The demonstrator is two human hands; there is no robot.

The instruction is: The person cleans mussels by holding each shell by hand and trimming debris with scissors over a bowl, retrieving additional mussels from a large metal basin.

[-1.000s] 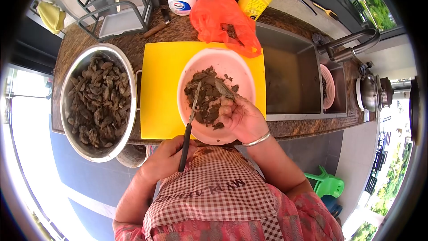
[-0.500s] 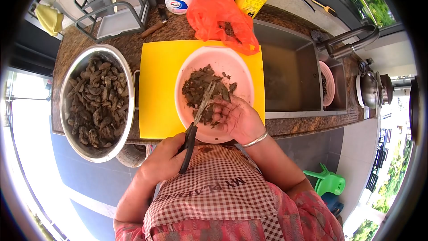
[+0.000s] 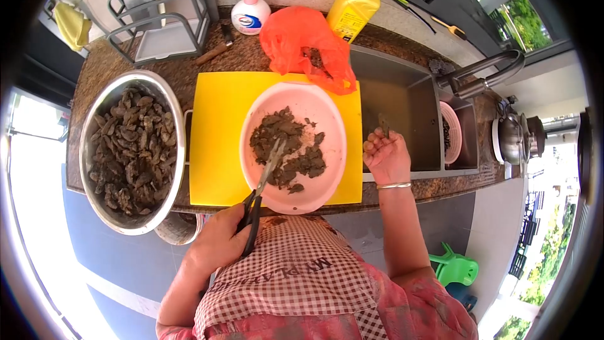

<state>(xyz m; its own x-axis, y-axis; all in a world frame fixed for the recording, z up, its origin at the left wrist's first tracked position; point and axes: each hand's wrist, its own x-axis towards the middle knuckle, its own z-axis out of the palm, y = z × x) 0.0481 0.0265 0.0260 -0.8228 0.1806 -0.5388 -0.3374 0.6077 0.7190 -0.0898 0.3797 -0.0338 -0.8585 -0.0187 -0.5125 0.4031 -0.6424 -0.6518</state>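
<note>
My left hand [image 3: 217, 242] is closed around the black handles of a pair of scissors [image 3: 271, 165]. The soiled blades reach over a pink basin [image 3: 335, 132] holding a heap of dark brown, leaf-like pieces [image 3: 277, 133]. Over the near left part of the sink [image 3: 402, 97], my right hand [image 3: 388, 160] is raised palm up. Its fingers are curled about a small dark piece [image 3: 384, 126] that sticks up past the fingertips; its exact kind is unclear. The basin stands on a yellow cutting board [image 3: 214, 132].
A large steel bowl [image 3: 180, 145] full of brown oblong pieces stands at left. Behind the board lie a red plastic bag [image 3: 286, 38] and a wooden-handled tool [image 3: 214, 53]. Nearby are a pump bottle [image 3: 250, 16], a yellow bottle [image 3: 354, 9], and a faucet [image 3: 481, 82].
My right hand has moved from above the basin rightward to the sink, carrying a small dark piece. The scissors stay in my left hand over the basin. The view has shifted slightly.
</note>
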